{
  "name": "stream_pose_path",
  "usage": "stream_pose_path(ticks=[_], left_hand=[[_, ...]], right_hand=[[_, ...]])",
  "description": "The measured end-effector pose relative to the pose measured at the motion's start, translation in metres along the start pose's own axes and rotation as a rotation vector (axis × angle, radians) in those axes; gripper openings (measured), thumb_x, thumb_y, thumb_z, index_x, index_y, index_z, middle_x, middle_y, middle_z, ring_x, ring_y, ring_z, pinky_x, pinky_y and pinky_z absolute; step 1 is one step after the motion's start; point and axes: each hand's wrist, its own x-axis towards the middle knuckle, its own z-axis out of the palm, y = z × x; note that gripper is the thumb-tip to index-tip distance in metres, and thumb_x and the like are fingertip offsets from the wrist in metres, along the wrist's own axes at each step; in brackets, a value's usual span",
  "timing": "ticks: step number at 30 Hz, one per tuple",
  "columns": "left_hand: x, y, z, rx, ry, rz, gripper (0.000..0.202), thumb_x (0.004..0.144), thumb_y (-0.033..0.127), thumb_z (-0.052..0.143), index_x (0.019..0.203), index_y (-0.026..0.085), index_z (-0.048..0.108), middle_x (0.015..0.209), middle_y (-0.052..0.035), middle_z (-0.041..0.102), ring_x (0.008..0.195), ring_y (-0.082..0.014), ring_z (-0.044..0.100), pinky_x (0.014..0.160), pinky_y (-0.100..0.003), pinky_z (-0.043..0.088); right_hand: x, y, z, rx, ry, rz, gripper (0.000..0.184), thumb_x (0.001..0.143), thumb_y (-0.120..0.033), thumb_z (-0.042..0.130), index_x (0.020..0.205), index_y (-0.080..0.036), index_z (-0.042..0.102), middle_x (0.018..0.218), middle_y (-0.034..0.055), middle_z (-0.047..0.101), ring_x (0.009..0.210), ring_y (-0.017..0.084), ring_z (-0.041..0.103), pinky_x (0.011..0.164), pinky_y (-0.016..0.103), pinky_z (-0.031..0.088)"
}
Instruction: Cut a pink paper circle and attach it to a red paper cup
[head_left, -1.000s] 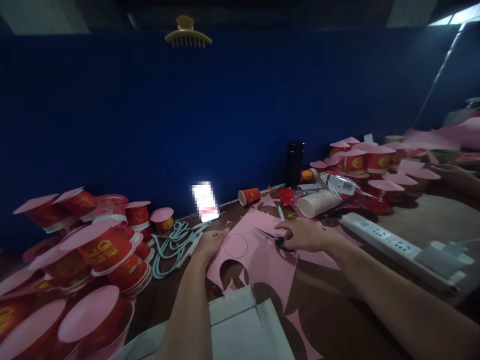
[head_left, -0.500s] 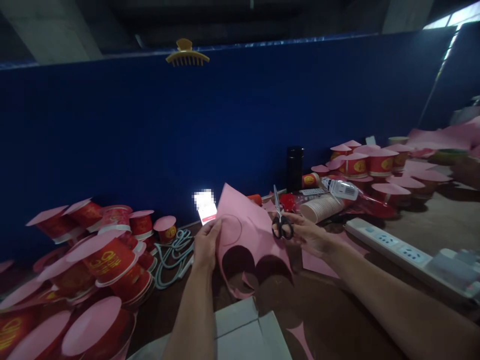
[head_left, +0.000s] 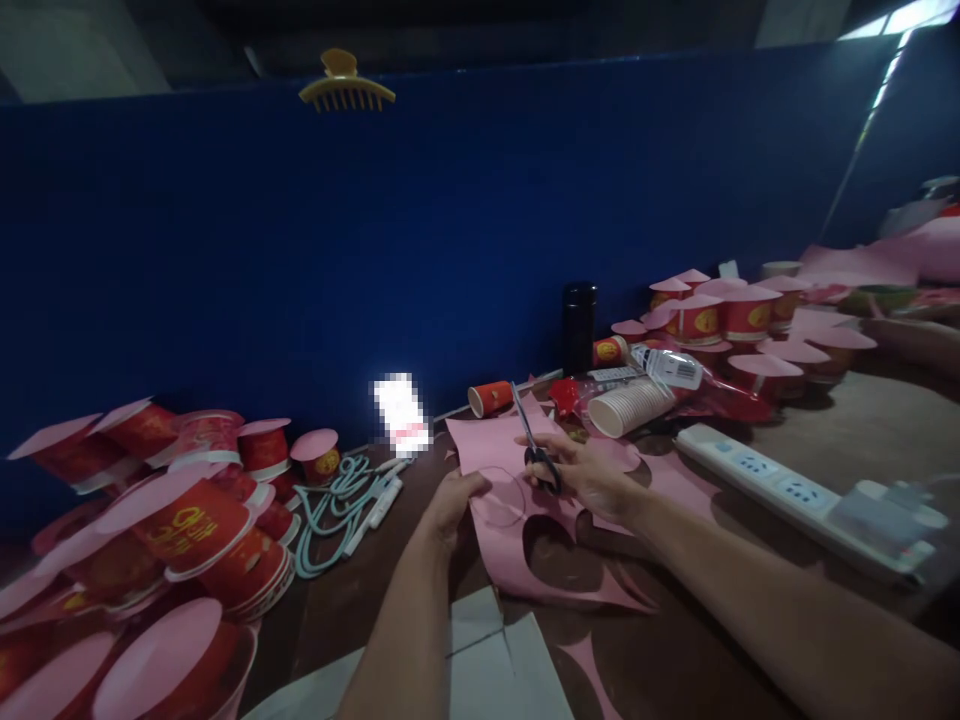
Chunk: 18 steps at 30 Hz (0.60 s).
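Note:
A pink paper sheet (head_left: 495,570) with a drawn circle and round cut-outs along its near side is pinched at its left edge by my left hand (head_left: 452,505). My right hand (head_left: 589,475) grips black-handled scissors (head_left: 541,460), fingers in the loops. The metal blades point up and away, over the sheet's right part. Whether the blades are parted is hard to make out. More pink paper (head_left: 679,485) lies on the brown table beneath and beyond my right wrist.
Red paper cups with pink discs (head_left: 210,525) crowd the left; more (head_left: 750,312) stand at the back right. A lit phone (head_left: 401,415) leans on the blue partition near a coiled cable (head_left: 330,520). A power strip (head_left: 795,500), stacked cups (head_left: 630,405) and a black bottle (head_left: 579,325) lie rightward.
The pink sheet has been lowered and turned flatter, its cut edge swinging right. My right hand and the scissors have shifted left over it. The view has moved slightly.

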Motion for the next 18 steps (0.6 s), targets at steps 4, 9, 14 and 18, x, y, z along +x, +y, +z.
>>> stream_pose_path(ticks=[4, 9, 14, 18], left_hand=[[0.003, -0.006, 0.000, 0.122, -0.056, -0.085, 0.027, 0.056, 0.019, 0.070, 0.081, 0.009, 0.069, 0.069, -0.0080, 0.069, 0.061, -0.0182, 0.063, 0.056, -0.026, 0.046], [0.014, -0.005, -0.001, -0.064, 0.257, 0.182, 0.038, 0.069, 0.038, 0.071, 0.096, 0.012, 0.066, 0.080, -0.0079, 0.071, 0.073, -0.0199, 0.066, 0.064, -0.030, 0.051], [0.007, 0.004, 0.006, -0.175, 0.387, 0.380, 0.033, 0.074, 0.044, 0.063, 0.090, 0.015, 0.066, 0.080, -0.0059, 0.069, 0.084, -0.0209, 0.066, 0.071, -0.030, 0.052], [0.001, 0.002, 0.010, -0.288, 0.264, 0.285, 0.022, 0.061, 0.029, 0.072, 0.077, 0.014, 0.067, 0.072, -0.0045, 0.068, 0.073, -0.0193, 0.066, 0.063, -0.028, 0.051]], right_hand=[[-0.001, 0.000, 0.002, 0.000, 0.010, 0.017, 0.058, 0.061, -0.028, 0.085, 0.115, -0.021, 0.065, 0.080, -0.0009, 0.062, 0.070, 0.010, 0.060, 0.060, 0.020, 0.045], [-0.004, 0.000, 0.007, 0.003, 0.037, 0.003, 0.055, 0.062, -0.032, 0.084, 0.113, -0.022, 0.066, 0.084, -0.0002, 0.064, 0.071, 0.010, 0.059, 0.060, 0.020, 0.045], [0.002, 0.004, 0.008, -0.043, 0.129, -0.122, 0.056, 0.061, -0.032, 0.084, 0.113, -0.022, 0.064, 0.090, 0.0000, 0.068, 0.077, 0.011, 0.062, 0.071, 0.023, 0.050], [0.007, 0.006, 0.005, -0.078, 0.166, -0.152, 0.060, 0.063, -0.036, 0.082, 0.117, -0.022, 0.061, 0.096, 0.0032, 0.070, 0.079, 0.014, 0.065, 0.073, 0.027, 0.053]])
